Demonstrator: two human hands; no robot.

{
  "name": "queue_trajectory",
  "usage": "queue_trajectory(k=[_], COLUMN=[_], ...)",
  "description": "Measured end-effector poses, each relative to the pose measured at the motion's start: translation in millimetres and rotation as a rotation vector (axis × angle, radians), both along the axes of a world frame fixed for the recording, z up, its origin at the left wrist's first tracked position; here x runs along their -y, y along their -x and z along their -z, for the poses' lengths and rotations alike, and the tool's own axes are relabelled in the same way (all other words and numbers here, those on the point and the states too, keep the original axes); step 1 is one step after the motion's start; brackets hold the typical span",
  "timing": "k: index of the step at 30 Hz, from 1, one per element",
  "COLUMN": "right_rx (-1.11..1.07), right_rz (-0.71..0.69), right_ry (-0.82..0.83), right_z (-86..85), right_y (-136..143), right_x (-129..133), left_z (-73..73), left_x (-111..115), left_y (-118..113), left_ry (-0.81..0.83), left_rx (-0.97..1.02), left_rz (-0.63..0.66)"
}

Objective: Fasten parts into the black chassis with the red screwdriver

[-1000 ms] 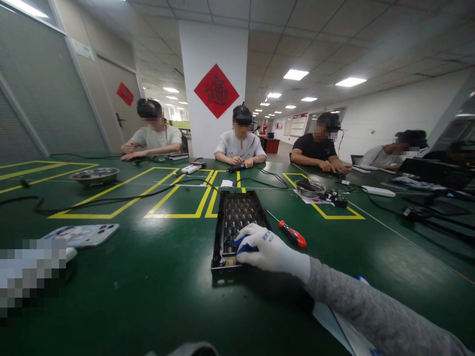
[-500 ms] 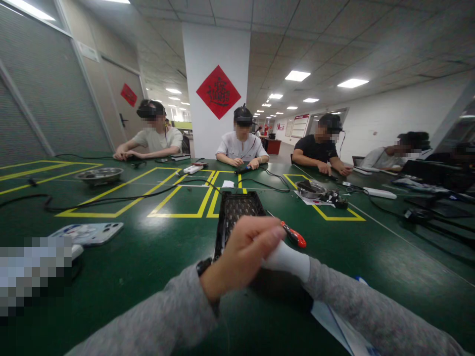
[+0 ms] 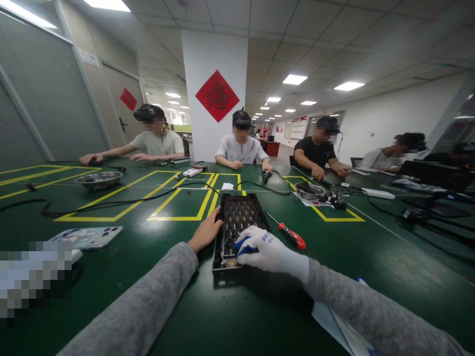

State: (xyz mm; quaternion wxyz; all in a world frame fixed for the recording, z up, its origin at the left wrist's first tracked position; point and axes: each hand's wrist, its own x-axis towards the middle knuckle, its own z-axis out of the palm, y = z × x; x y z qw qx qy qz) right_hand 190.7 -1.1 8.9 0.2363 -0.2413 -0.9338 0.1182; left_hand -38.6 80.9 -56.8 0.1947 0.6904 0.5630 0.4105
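A long black case (image 3: 256,210) lies in front of me, with several small pale posts or screws standing in rows inside it. My bare left hand (image 3: 206,230) holds the case's left wall, its fingers against the rim and the thumb hidden. Over the near end of the case, my right hand (image 3: 261,248) wears a white glove with blue fingertips. Its fingers are bent together, reaching down into the case; what they pinch, if anything, is hidden. A red and black screwdriver (image 3: 293,236) rests just right of the case, its shaft pointing toward it.
On the green table (image 3: 156,296), a phone (image 3: 107,237) lies at the left and a metal bowl (image 3: 99,179) beyond it. Black cables (image 3: 122,201) cross behind the case. Another bowl (image 3: 309,190) stands at the right. Co-workers with headsets sit along the far side.
My left hand has come down from above the case to its left wall. The case's near end and my gloved right hand now show. A co-worker at the far left has stretched an arm out.
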Motion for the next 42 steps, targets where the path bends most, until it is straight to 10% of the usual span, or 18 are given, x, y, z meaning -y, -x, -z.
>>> queue_trajectory(k=[42], right_rx=[0.023], right_rz=[-0.023], right_ry=[0.007], right_z=[-2.2], right_y=[-0.9], right_x=[2.4], left_z=[-3.8], left_x=[4.4], left_y=[3.0], left_ry=[0.045], left_rx=[-0.040], left_rz=[-0.008])
